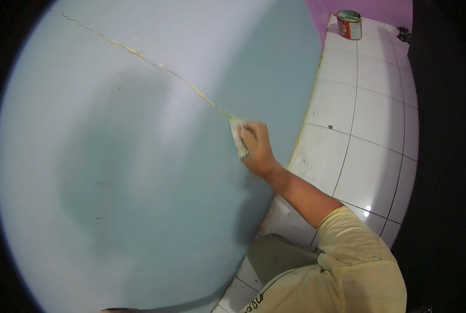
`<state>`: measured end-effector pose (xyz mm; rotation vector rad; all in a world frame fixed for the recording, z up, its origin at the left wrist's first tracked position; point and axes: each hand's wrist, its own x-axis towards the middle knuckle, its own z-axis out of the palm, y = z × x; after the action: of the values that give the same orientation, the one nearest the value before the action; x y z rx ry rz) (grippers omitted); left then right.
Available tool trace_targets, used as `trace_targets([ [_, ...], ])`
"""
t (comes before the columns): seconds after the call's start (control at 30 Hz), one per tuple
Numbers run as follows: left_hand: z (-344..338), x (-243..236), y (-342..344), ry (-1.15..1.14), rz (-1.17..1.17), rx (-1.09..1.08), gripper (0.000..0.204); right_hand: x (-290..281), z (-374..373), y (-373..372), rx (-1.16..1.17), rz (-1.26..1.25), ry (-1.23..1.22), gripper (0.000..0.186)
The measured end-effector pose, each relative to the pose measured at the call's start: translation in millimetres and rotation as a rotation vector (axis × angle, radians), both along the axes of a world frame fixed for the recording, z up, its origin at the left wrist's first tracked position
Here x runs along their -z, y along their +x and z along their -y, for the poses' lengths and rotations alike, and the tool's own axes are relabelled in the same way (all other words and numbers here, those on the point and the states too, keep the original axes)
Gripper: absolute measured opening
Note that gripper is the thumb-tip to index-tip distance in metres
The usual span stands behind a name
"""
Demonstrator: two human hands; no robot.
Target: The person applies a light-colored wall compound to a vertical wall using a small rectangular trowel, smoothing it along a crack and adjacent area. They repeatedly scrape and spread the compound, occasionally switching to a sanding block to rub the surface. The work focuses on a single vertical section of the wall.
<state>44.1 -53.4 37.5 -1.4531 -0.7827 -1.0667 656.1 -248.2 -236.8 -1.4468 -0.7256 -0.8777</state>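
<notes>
My right hand (257,146) is against the pale blue-green wall (191,208), its fingers closed around a thin, flat, whitish scraper-like piece (238,136). Motion blurs the edges of this piece, so its exact kind is hard to make out. Its upper end meets the lower end of a long, jagged crack line (191,86), which runs up the wall to the upper left and shows yellowish along much of its length. My left hand cannot be made out.
White floor tiles (374,161) run along the wall's base on the right. A red open can (349,26) stands at the far end, by a pink wall (379,9). A small dark object (403,34) lies near it. My bent knee (280,258) is close to the wall.
</notes>
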Motion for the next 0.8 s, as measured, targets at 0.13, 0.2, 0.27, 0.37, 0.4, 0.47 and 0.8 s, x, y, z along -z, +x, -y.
trace_targets([
  [0.13,-10,-11,-13,0.079,0.092,-0.060,0.080,16,-2,-16,-0.121,-0.008,-0.061,0.047],
  [0.2,-11,-8,-4,0.078,0.135,-0.060,0.081,36,-1,-29,-0.177,0.093,-0.052,0.049],
  [0.27,-11,-6,0,0.061,0.184,-0.062,0.084,23,-5,-17,-0.103,0.087,-0.028,0.048],
  [0.37,-11,-2,4,0.031,0.256,-0.064,0.087,-27,-8,29,-0.013,-0.068,0.067,0.045],
  [0.4,-12,-3,2,0.045,0.226,-0.050,0.087,-34,-6,52,0.044,-0.156,0.064,0.043],
  [0.47,-14,-6,2,0.089,0.187,-0.026,0.087,-42,-5,70,0.094,-0.318,0.101,0.044],
  [0.8,-13,-8,-6,0.037,0.245,-0.027,0.089,-32,-33,-18,0.061,-0.164,0.041,0.040],
])
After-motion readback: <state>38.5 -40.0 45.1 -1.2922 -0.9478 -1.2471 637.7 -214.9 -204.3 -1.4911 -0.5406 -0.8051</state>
